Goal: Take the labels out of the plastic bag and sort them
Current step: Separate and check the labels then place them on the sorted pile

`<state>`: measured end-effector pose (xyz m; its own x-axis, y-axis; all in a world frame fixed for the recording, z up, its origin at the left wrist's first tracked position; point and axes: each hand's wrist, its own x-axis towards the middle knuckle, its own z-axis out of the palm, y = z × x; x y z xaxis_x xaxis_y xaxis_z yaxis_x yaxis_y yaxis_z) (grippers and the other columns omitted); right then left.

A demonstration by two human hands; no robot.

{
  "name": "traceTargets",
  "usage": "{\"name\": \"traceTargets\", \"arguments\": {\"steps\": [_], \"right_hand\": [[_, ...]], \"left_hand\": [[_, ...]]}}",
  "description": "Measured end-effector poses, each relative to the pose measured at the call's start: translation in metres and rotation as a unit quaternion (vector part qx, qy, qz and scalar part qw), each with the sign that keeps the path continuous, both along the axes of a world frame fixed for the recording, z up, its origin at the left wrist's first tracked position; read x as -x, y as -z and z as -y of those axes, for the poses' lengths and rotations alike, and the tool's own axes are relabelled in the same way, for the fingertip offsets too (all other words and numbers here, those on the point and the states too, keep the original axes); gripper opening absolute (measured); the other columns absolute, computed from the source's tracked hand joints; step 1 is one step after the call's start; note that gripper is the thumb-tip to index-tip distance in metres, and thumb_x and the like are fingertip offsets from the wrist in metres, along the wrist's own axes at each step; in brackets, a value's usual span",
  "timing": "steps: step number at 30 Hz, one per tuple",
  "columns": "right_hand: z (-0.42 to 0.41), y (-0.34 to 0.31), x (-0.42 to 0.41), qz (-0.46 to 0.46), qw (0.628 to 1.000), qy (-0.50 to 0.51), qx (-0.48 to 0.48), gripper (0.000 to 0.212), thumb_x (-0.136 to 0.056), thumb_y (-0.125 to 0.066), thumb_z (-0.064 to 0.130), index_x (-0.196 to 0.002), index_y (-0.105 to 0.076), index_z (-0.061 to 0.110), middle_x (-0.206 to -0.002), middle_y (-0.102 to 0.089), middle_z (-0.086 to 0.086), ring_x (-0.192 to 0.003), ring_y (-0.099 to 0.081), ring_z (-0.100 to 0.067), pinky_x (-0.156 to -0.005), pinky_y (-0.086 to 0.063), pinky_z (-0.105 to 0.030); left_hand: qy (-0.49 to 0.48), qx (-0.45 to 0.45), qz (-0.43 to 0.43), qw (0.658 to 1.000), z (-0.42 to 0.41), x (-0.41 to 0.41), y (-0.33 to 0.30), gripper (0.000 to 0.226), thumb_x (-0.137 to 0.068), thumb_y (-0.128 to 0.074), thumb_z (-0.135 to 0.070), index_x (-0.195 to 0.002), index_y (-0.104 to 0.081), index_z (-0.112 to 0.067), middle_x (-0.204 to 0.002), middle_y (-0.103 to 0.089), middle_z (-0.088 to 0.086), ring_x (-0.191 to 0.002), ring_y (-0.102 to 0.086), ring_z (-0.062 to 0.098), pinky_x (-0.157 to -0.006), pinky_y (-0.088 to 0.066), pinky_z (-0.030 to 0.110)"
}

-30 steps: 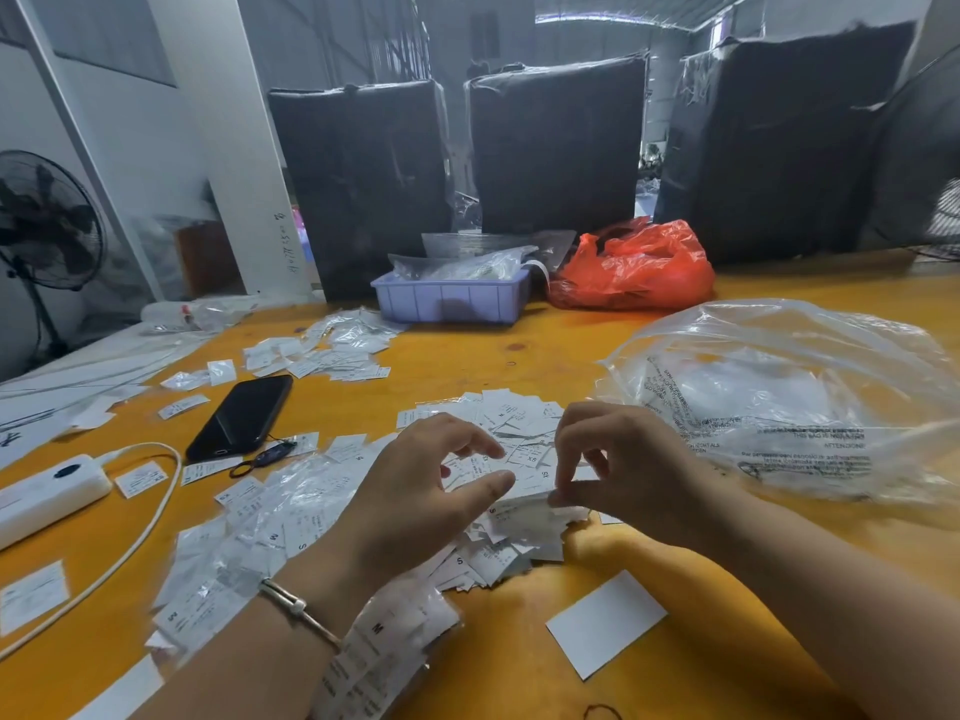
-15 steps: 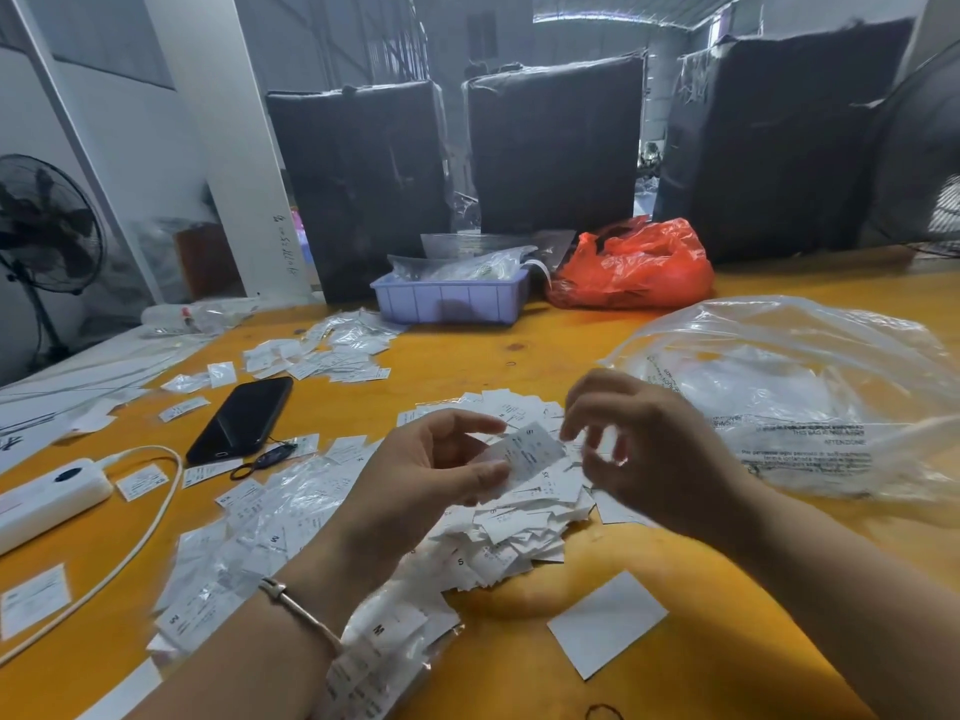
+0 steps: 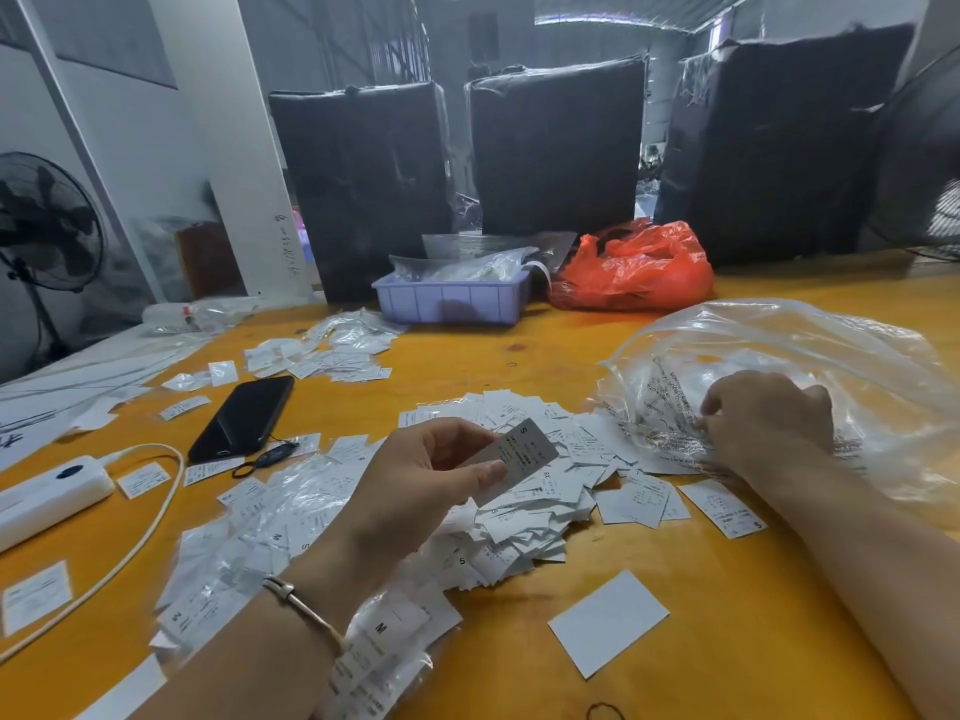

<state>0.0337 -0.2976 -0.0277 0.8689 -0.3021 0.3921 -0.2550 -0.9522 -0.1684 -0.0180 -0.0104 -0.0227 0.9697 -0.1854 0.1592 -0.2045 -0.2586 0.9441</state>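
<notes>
My left hand (image 3: 421,480) pinches a small stack of white labels (image 3: 522,457) marked S, lifted above the loose pile of labels (image 3: 530,532) at the middle of the yellow table (image 3: 727,662). My right hand (image 3: 763,423) sits at the mouth of the big clear plastic bag (image 3: 810,376) on the right, its fingers curled into the crumpled printed plastic; what they grip is hidden. Small clear packets of labels marked M (image 3: 249,558) lie in a heap at the left, under my left forearm.
A black phone (image 3: 244,415), a white power bank (image 3: 49,491) with its cable and scattered labels lie at the left. A lilac tray (image 3: 452,301) and a red bag (image 3: 634,270) stand at the back before black wrapped bales. A blank white card (image 3: 608,621) lies near the front.
My left hand has lifted labels off the pile and holds them up. My right hand has left the pile and moved right to the plastic bag's mouth.
</notes>
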Motion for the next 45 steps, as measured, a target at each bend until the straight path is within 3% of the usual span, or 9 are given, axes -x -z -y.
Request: {"name": "traceTargets", "arguments": {"steps": [10,12,15,19,26,32,34,39,45], "right_hand": [[-0.011,-0.009,0.011,0.218,0.961,-0.112,-0.13,0.013,-0.083,-0.073,0.02,-0.076,-0.072,0.009,-0.077,-0.069,-0.012,-0.078,-0.062,-0.033,-0.072,-0.043,-0.036],[-0.021,-0.016,0.019,0.213,0.906,-0.205,-0.303,0.014,-0.08,-0.075,0.018,-0.071,-0.069,0.01,-0.065,-0.068,-0.006,-0.063,-0.065,-0.022,-0.061,-0.048,-0.03],[-0.042,-0.026,0.033,0.061,0.742,-0.334,-0.578,0.012,-0.074,-0.073,0.019,-0.075,-0.067,0.009,-0.075,-0.074,-0.01,-0.063,-0.067,-0.015,-0.061,-0.049,-0.026],[-0.061,-0.022,0.043,-0.048,0.637,-0.41,-0.651,0.014,-0.068,-0.073,0.013,-0.076,-0.063,0.008,-0.078,-0.073,-0.017,-0.066,-0.068,-0.02,-0.056,-0.051,-0.021],[-0.073,-0.017,0.052,-0.057,0.635,-0.463,-0.616,0.026,-0.061,-0.075,0.008,-0.083,-0.061,0.007,-0.076,-0.07,-0.014,-0.072,-0.065,-0.025,-0.057,-0.048,-0.022],[-0.073,-0.021,0.054,-0.03,0.64,-0.489,-0.592,0.023,-0.074,-0.068,-0.013,-0.072,-0.056,0.006,-0.078,-0.069,-0.019,-0.069,-0.063,-0.021,-0.058,-0.048,-0.02],[-0.072,-0.023,0.054,-0.018,0.649,-0.497,-0.576,0.006,-0.074,-0.063,0.005,-0.072,-0.067,0.01,-0.078,-0.068,-0.014,-0.071,-0.06,-0.017,-0.059,-0.046,-0.021],[-0.074,-0.025,0.059,-0.004,0.722,-0.493,-0.486,0.026,-0.073,-0.076,0.045,-0.071,-0.076,0.019,-0.089,-0.069,-0.001,-0.08,-0.063,-0.016,-0.061,-0.048,-0.024],[-0.068,-0.027,0.05,0.173,0.73,-0.389,-0.535,0.011,-0.089,-0.063,0.016,-0.08,-0.063,0.009,-0.078,-0.069,-0.008,-0.065,-0.065,-0.016,-0.052,-0.048,-0.022]], "left_hand": [[0.004,-0.009,0.002,1.0,0.001,0.001,0.0,0.008,-0.088,-0.07,-0.008,-0.089,-0.074,-0.014,-0.087,-0.077,-0.001,-0.074,-0.067,0.004,-0.06,-0.047,0.013],[0.003,0.0,-0.003,1.0,0.0,0.0,-0.001,0.007,-0.09,-0.069,-0.012,-0.086,-0.074,-0.016,-0.088,-0.076,0.002,-0.075,-0.063,0.009,-0.063,-0.046,0.019],[0.02,0.034,-0.016,0.999,-0.001,0.001,-0.004,0.005,-0.082,-0.074,-0.023,-0.079,-0.073,-0.019,-0.092,-0.076,0.006,-0.082,-0.064,0.017,-0.075,-0.047,0.031],[0.078,0.108,-0.044,0.99,0.0,0.002,-0.008,0.004,-0.071,-0.074,-0.02,-0.069,-0.072,-0.022,-0.114,-0.073,-0.001,-0.104,-0.069,0.016,-0.092,-0.051,0.035],[0.18,0.166,-0.118,0.962,0.001,0.006,-0.011,0.004,-0.076,-0.07,-0.008,-0.074,-0.069,-0.01,-0.094,-0.073,0.01,-0.087,-0.071,0.02,-0.072,-0.056,0.023],[0.128,0.135,-0.077,0.98,0.002,0.006,-0.01,0.006,-0.074,-0.072,-0.013,-0.076,-0.074,-0.007,-0.091,-0.074,0.014,-0.087,-0.07,0.02,-0.074,-0.056,0.024],[0.102,0.117,-0.054,0.986,0.002,0.005,-0.009,0.012,-0.072,-0.074,-0.017,-0.077,-0.076,-0.007,-0.092,-0.075,0.015,-0.087,-0.069,0.021,-0.075,-0.055,0.025],[0.085,0.089,-0.027,0.992,0.003,0.005,-0.008,0.011,-0.07,-0.078,-0.022,-0.079,-0.08,-0.015,-0.086,-0.076,0.008,-0.083,-0.07,0.016,-0.069,-0.053,0.021],[0.065,0.11,-0.019,0.992,0.0,0.006,-0.012,0.017,-0.07,-0.082,-0.028,-0.084,-0.08,-0.018,-0.087,-0.076,0.009,-0.082,-0.071,0.016,-0.07,-0.054,0.021]]}}
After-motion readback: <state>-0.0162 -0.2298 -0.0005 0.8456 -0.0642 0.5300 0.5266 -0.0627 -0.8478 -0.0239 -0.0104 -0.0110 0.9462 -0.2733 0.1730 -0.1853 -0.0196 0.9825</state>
